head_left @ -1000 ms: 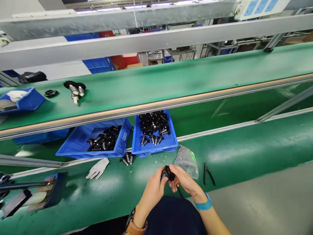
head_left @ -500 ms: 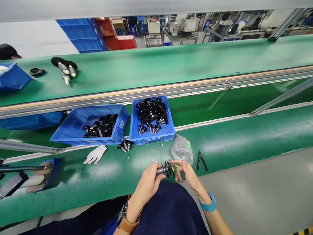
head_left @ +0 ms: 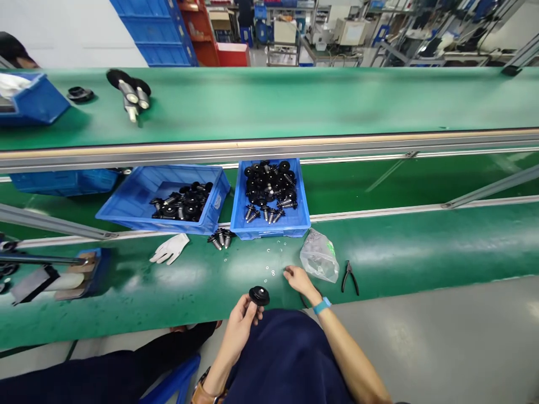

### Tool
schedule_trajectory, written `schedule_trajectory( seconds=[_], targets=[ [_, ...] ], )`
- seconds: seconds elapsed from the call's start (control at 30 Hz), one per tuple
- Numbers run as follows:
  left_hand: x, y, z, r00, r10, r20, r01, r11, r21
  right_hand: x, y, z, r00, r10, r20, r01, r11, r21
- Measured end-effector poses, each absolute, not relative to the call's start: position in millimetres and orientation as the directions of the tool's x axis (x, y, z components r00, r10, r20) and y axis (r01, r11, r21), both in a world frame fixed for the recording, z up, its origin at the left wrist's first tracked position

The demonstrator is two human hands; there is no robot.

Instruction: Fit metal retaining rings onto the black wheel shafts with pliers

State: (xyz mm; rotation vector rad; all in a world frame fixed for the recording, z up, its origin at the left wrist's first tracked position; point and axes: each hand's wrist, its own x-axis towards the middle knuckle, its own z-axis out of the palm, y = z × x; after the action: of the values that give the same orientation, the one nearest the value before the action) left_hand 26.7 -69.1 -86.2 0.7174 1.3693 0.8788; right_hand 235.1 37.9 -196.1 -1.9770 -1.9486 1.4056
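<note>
Close to the bench's near edge, my left hand point(head_left: 241, 325) grips a black round part point(head_left: 259, 295) with its disc face up. My right hand point(head_left: 298, 280) is over the green bench point(head_left: 236, 280), fingers curled near several small white rings point(head_left: 273, 272); whether anything is between the fingertips is too small to tell. A clear plastic bag point(head_left: 319, 255) lies just beyond my right hand, and black pliers point(head_left: 349, 278) rest to its right. Another tool lies partly hidden under my right wrist.
Two blue bins point(head_left: 270, 230) point(head_left: 164, 224) hold many black parts. Several loose parts point(head_left: 221, 238) and a white glove point(head_left: 170, 249) lie before them. A raised green shelf point(head_left: 295, 106) crosses behind. A fixture point(head_left: 76, 278) stands left; a person's leg point(head_left: 168, 353) is below.
My left hand has moved left and turned the part disc-up. My right hand has left the part and the yellow-tipped tool, moving up and left toward the rings. The view has shifted.
</note>
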Motion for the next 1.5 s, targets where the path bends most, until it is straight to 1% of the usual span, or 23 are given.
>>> schedule_trajectory(
  seconds=[0.1, 0.23, 0.33, 0.5, 0.7, 0.87, 1.07, 1.17, 1.33, 1.5],
  targets=[
    [30, -77, -84, -0.098, 0.828, -0.552, -0.204, 0.526, 0.825, 219, 68, -215, -0.169, 0.812, -0.559, 0.853, -0.164, -0.496],
    [31, -84, -81, -0.167, 0.804, -0.571, -0.265, 0.522, 0.811, 207, 87, -229, -0.173, 0.809, -0.562, 0.915, -0.079, -0.395],
    [27, -90, -79, -0.210, 0.783, -0.586, -0.299, 0.519, 0.801, 201, 73, -231, -0.254, 0.794, -0.552, 0.926, 0.035, -0.375],
    [21, -93, -75, -0.234, 0.757, -0.610, -0.379, 0.506, 0.774, 193, 22, -233, -0.402, 0.762, -0.508, 0.901, 0.228, -0.370],
    [20, -88, -74, -0.215, 0.764, -0.608, -0.388, 0.505, 0.771, 198, -20, -248, -0.437, 0.765, -0.472, 0.894, 0.313, -0.320],
    [24, -85, -75, -0.187, 0.743, -0.643, -0.384, 0.547, 0.744, 214, -37, -252, -0.486, 0.757, -0.436, 0.869, 0.367, -0.331],
    [33, -83, -72, -0.158, 0.730, -0.665, -0.422, 0.559, 0.714, 220, -45, -258, -0.515, 0.765, -0.387, 0.851, 0.401, -0.341],
    [35, -83, -73, -0.148, 0.732, -0.665, -0.420, 0.563, 0.712, 221, -50, -263, -0.555, 0.748, -0.365, 0.826, 0.442, -0.350],
    [37, -83, -78, -0.212, 0.735, -0.645, -0.348, 0.560, 0.752, 231, -61, -268, -0.657, 0.682, -0.319, 0.749, 0.545, -0.377],
    [41, -82, -81, -0.248, 0.722, -0.646, -0.331, 0.564, 0.757, 238, -68, -277, -0.767, 0.583, -0.268, 0.638, 0.647, -0.418]
  ],
)
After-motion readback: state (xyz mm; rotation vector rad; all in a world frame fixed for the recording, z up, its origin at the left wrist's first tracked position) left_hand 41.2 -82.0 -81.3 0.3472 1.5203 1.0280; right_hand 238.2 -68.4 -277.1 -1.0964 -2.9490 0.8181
